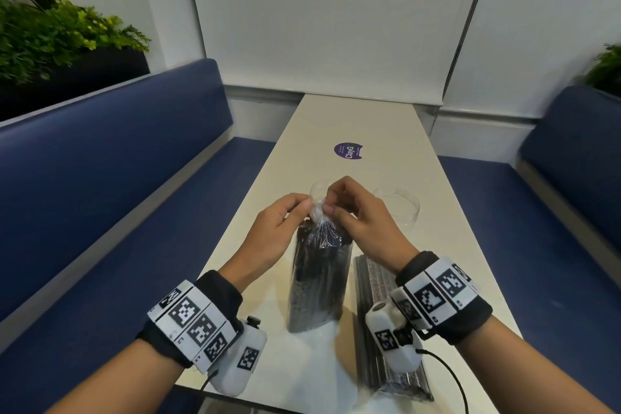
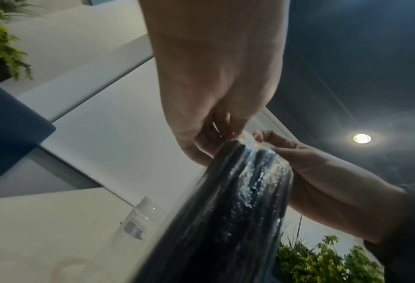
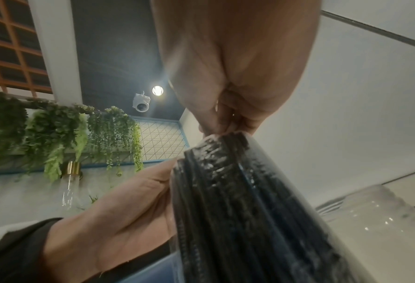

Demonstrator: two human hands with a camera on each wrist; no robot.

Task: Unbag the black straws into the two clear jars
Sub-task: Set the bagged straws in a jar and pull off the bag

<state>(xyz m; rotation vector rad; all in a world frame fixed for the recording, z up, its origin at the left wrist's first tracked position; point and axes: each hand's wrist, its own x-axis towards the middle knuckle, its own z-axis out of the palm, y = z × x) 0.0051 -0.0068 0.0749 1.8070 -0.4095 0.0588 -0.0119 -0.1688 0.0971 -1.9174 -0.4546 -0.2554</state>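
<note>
A clear bag of black straws (image 1: 317,279) stands upright on the table (image 1: 336,118). My left hand (image 1: 306,204) and right hand (image 1: 331,202) both pinch its twisted, knotted top. One clear jar (image 1: 317,185) stands just behind the hands, mostly hidden. The other jar (image 1: 401,208) stands to the right, with nothing in it that I can see. A second bag of straws (image 1: 379,292) lies flat under my right wrist. In the left wrist view the bag (image 2: 225,220) fills the middle, with a jar (image 2: 141,216) beside it. The right wrist view shows the bag (image 3: 250,201) and a jar (image 3: 376,220).
A purple round sticker (image 1: 348,151) lies on the table beyond the jars. Blue padded benches (image 1: 100,185) (image 1: 571,198) run along both long sides. Green plants (image 1: 50,33) stand behind the left bench. A white wall closes the table's far end.
</note>
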